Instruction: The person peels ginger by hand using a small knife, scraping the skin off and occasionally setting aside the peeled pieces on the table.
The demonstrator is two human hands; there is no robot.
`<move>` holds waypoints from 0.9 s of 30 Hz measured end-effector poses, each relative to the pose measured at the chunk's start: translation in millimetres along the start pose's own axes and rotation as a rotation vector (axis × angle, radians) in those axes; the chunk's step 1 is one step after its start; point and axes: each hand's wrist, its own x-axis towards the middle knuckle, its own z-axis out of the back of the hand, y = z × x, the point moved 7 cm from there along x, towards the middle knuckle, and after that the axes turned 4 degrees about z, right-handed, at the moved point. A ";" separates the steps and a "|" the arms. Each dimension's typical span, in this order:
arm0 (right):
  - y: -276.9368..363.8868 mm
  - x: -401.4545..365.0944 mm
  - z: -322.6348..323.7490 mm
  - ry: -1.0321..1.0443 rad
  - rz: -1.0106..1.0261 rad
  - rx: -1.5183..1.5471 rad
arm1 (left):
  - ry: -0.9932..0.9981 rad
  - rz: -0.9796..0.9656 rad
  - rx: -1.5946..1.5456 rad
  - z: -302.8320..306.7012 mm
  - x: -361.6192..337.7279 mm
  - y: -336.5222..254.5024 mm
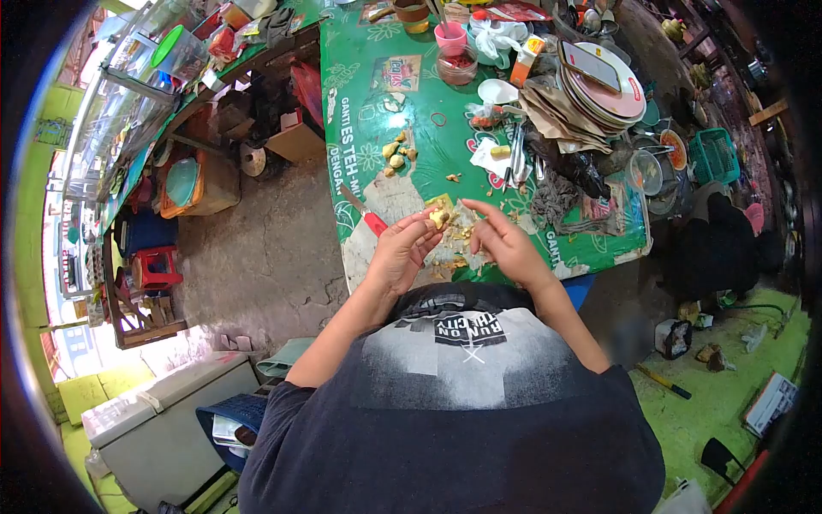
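Observation:
My left hand pinches a small pale yellow piece of ginger between thumb and fingertips, above the near edge of the table. To its right, my right hand hovers with the index finger stretched toward the ginger and the other fingers loosely bent; I see nothing in it. Thin peel scraps lie scattered beneath both hands. A knife with a red handle rests beside my left hand, blade pointing away. Farther up the table sits a small pile of ginger pieces.
A green printed cloth covers the table. Stacked plates carry a phone at the right, near brown paper and a grey rag. A jar with red contents stands farther back. A red stool is on the floor leftward.

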 end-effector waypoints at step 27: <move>26.9 -9.6 -21.5 -0.136 0.322 -0.691 | 0.074 0.064 -0.075 3.4 3.5 14.7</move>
